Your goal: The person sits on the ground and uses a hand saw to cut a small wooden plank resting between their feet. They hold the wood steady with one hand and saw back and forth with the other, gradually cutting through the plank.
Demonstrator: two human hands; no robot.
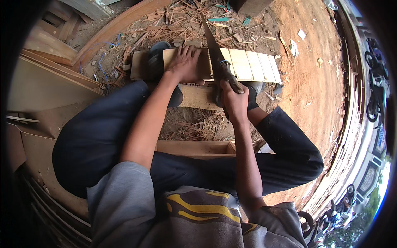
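A light wooden board point(244, 64) lies crosswise in front of me, with several parallel lines across its right part. On its left part my left hand point(185, 65) presses down, fingers at the far edge and thumb at the near edge. My right hand point(235, 101) is closed round the handle of a handsaw point(211, 39). The saw's blade crosses the board just right of my left hand, its tip pointing away from me; whether its teeth have cut into the wood I cannot tell. Beneath the board is a wooden support point(198, 97). A dark sandal point(159, 56) is at the board's left end.
Wood scraps and splinters point(161, 31) litter the ground beyond the board. Large wooden panels and frames point(53, 82) stand at left. Between my legs and the support lies a shallow wooden frame point(192, 146). Bare earth point(310, 82) stretches to the right, with parked motorbikes point(372, 82) farther off.
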